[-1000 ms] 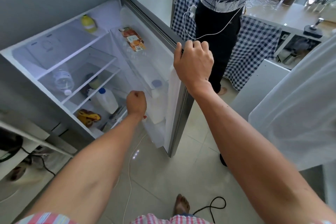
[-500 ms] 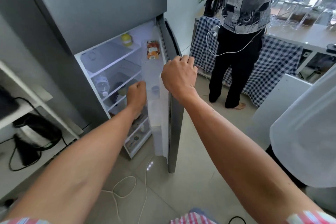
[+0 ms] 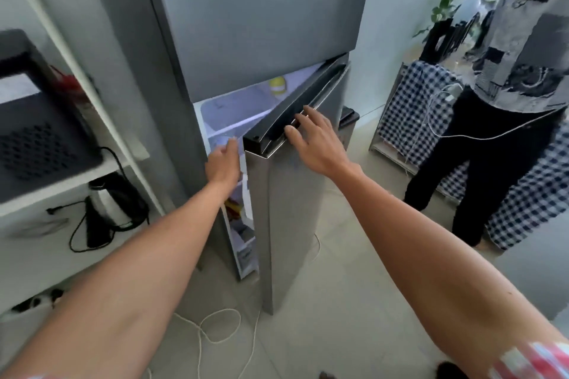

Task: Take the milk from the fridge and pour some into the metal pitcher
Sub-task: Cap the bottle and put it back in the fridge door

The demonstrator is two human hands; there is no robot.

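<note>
The grey fridge (image 3: 255,24) stands ahead with its lower door (image 3: 295,194) swung most of the way shut, leaving a narrow lit gap. My left hand (image 3: 223,163) reaches into that gap at the second shelf. A pale blue-white round shape (image 3: 221,141) sits right at its fingertips, blurred, and I cannot tell if the hand grips it. My right hand (image 3: 314,138) lies with fingers spread on the dark top edge of the door. No milk container is clearly visible and no metal pitcher is in view.
A yellow-lidded jar (image 3: 278,85) sits on the top fridge shelf. White shelving on the left carries a dark appliance (image 3: 40,138) and a kettle (image 3: 114,206). Cords (image 3: 215,326) lie on the tiled floor. Another person (image 3: 505,120) stands at right by a checkered cloth (image 3: 409,108).
The fridge door has swung from wide open to nearly shut. My right hand went from gripping the door edge to lying flat on its top. My view pulled back and up.
</note>
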